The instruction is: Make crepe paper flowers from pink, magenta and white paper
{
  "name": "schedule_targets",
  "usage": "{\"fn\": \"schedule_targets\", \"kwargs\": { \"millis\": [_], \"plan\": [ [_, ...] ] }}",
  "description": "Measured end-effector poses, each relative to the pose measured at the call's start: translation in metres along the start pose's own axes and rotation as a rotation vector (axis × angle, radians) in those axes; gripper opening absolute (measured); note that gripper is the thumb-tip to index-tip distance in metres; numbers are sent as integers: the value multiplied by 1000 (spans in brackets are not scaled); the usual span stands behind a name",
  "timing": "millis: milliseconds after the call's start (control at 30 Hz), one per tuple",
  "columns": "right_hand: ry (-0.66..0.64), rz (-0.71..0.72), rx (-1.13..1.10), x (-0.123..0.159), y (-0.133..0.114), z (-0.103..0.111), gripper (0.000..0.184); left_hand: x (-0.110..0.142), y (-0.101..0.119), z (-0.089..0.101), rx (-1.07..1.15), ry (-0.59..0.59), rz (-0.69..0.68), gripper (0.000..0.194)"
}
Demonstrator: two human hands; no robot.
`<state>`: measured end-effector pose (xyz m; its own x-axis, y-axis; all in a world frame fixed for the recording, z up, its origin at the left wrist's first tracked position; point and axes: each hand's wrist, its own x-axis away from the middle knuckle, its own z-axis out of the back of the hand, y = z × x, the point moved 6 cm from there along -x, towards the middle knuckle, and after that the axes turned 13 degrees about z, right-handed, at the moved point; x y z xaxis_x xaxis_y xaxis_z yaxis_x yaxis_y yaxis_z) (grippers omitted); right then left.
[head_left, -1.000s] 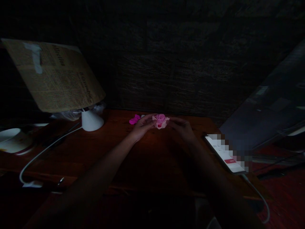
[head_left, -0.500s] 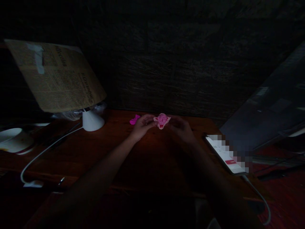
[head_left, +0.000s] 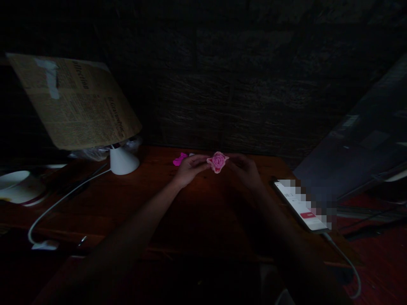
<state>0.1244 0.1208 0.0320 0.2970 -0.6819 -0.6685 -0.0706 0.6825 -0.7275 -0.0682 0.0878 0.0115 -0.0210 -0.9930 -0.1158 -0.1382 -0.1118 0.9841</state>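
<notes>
Between my two hands, above the wooden table (head_left: 197, 203), is a small pink flower (head_left: 218, 161) with a spiral centre and pointed outer petals, its face turned towards me. My left hand (head_left: 190, 168) pinches its left petal between thumb and fingers. My right hand (head_left: 246, 169) is closed at the petal on the right side; its fingertips are dim. Behind my left hand lies a bright magenta piece (head_left: 180, 159), partly covered by the hand, with something small and pale beside it.
A lamp with a newspaper-print shade (head_left: 79, 106) and white base (head_left: 123, 162) stands at the left, its white cord (head_left: 60, 198) running forward. Further left is a white cup (head_left: 20, 186). A lit phone (head_left: 297, 203) with a cable lies at the right edge. A dark wall (head_left: 206, 84) rises behind.
The flower has turned so its spiral face points more towards me, and it has shifted slightly right. Both hands stay at its sides; the fingers of my left hand have moved a little.
</notes>
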Motion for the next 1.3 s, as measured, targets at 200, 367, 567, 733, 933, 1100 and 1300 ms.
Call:
{"fn": "schedule_targets", "kwargs": {
  "millis": [200, 367, 567, 733, 933, 1100, 1300],
  "plan": [
    [12, -16, -4, 0, 0, -2, 34, -1, -2, 4, 31, 41, 14, 32],
    [-21, -4, 1, 1, 3, -2, 30, -2, -3, 3, -8, 23, 10, 30],
    [-26, -37, -70, 1, 1, -4, 28, -3, -4, 4, 68, 26, 23, 30],
    [4, -79, -49, -1, 2, 0, 26, -3, -4, 3, 47, 22, 13, 31],
    [-62, -137, -44, 2, 8, -4, 30, -1, -4, -4, -89, -45, -16, 44],
    [-117, -117, -28, 3, 6, -11, 30, -1, -6, -8, -177, -121, -19, 52],
    [-110, -92, -17, 4, 9, -11, 30, 1, -7, -8, -293, -150, -65, 56]
  ]
}}
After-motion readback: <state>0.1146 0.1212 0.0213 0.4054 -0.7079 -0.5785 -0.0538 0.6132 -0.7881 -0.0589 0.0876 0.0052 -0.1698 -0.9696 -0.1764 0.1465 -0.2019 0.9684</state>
